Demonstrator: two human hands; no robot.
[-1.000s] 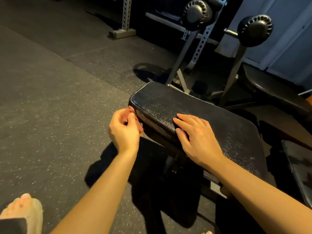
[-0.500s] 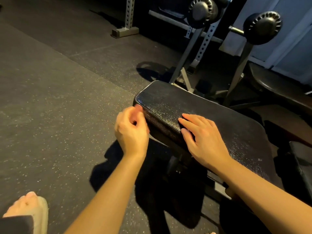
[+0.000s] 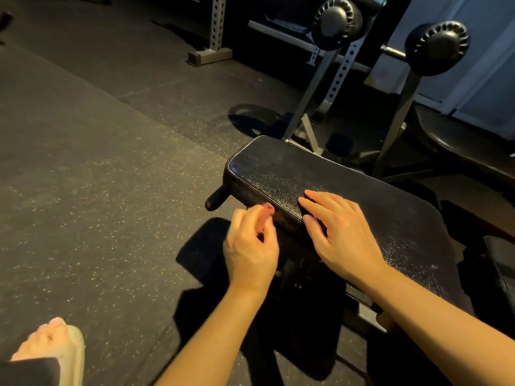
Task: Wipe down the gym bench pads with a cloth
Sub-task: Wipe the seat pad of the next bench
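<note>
The black textured bench pad [image 3: 348,185] runs from the centre toward the lower right. My right hand [image 3: 342,235] lies flat on its top near the front edge, fingers spread and pressing down. My left hand [image 3: 250,246] is beside the pad's front side wall with its fingers curled, and one fingertip touches the side of the pad. I cannot make out a cloth in either hand; something dark under my right fingers is too dim to identify.
A black handle [image 3: 216,197] sticks out under the pad's left end. Two foam rollers [image 3: 337,22] [image 3: 437,47] on metal posts stand behind it. Another pad [image 3: 501,268] is at the right edge and a rack upright [image 3: 214,29] at the back. My foot [image 3: 53,349] is on the rubber floor at lower left.
My left hand has slid rightward along the pad's side, closer to my right hand, uncovering the black handle. My right hand stays on the pad.
</note>
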